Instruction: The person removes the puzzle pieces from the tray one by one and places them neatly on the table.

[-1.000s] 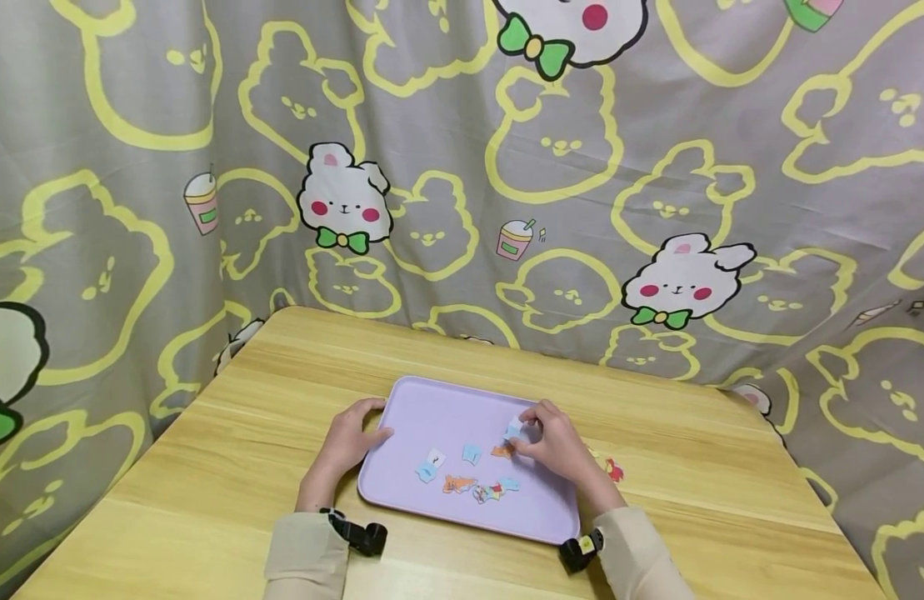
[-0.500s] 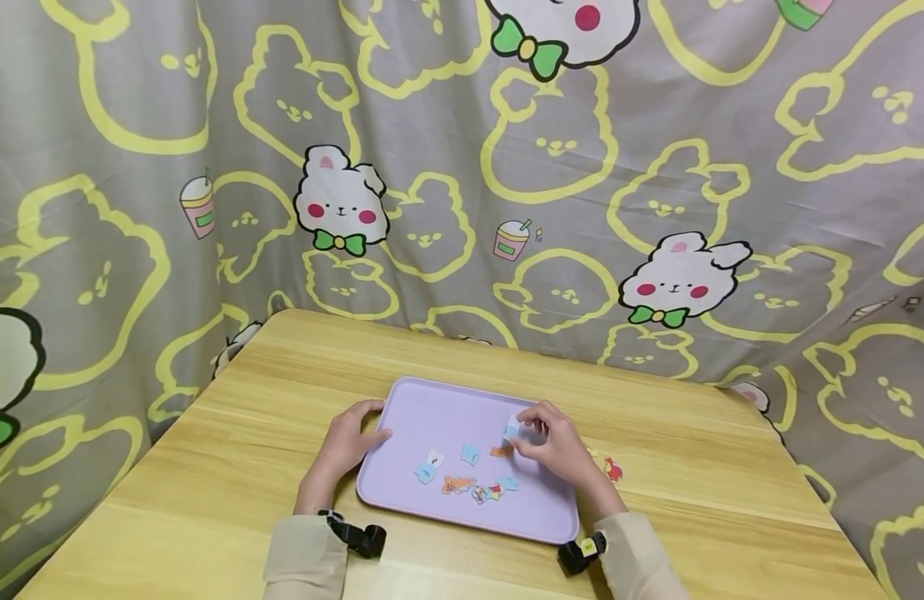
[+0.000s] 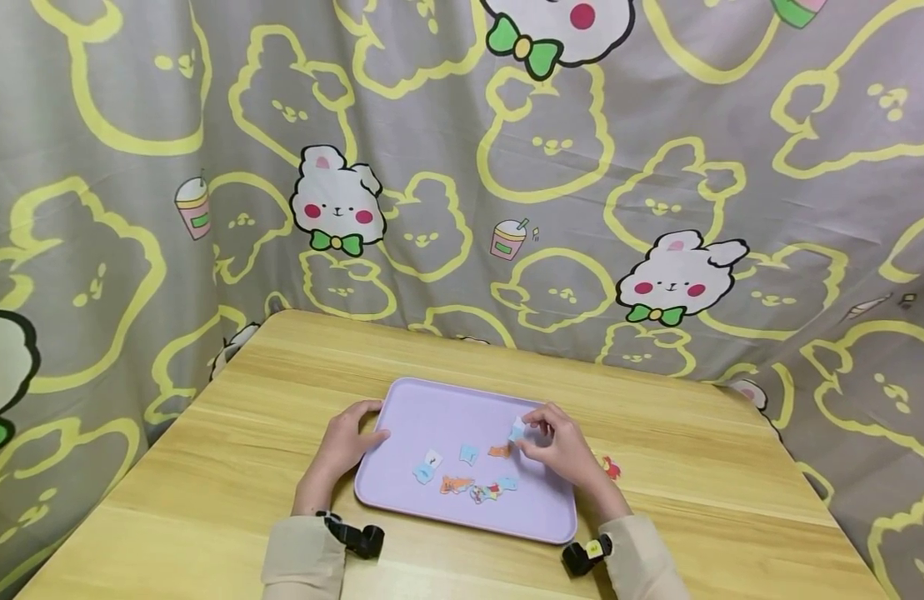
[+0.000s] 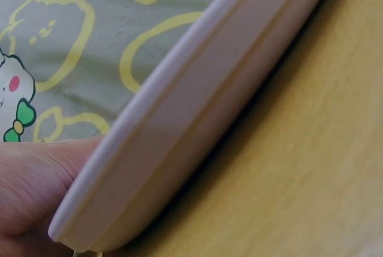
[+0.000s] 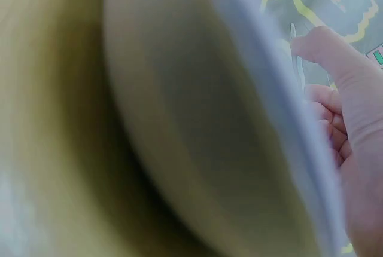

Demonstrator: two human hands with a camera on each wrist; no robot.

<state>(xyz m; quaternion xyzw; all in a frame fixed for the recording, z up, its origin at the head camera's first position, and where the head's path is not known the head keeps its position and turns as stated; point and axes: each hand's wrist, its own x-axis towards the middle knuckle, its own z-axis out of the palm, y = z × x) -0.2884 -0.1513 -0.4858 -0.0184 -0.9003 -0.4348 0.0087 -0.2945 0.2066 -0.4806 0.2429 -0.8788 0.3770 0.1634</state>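
Note:
My left hand grips the left edge of a lilac tray, its thumb over the rim. In the left wrist view, part of that hand shows beside the tray's wall. My right hand, over the tray's right side, pinches a small flat light-blue and white puzzle piece between thumb and fingers. In the right wrist view only the thin edge of this piece shows. Just below the pinched piece, an orange piece lies on the tray. I cannot tell whether the pinched piece touches the tray.
Several other flat pieces lie in the tray: a blue one, a blue-and-white pair, an orange one and a multicoloured cluster. A red piece lies on the wooden table, right of the tray. A patterned curtain hangs behind.
My right hand has shifted slightly right with the pinched piece, which has changed its tilt a little. The yellow bit near the red piece is now hidden. My left hand stays on the tray.

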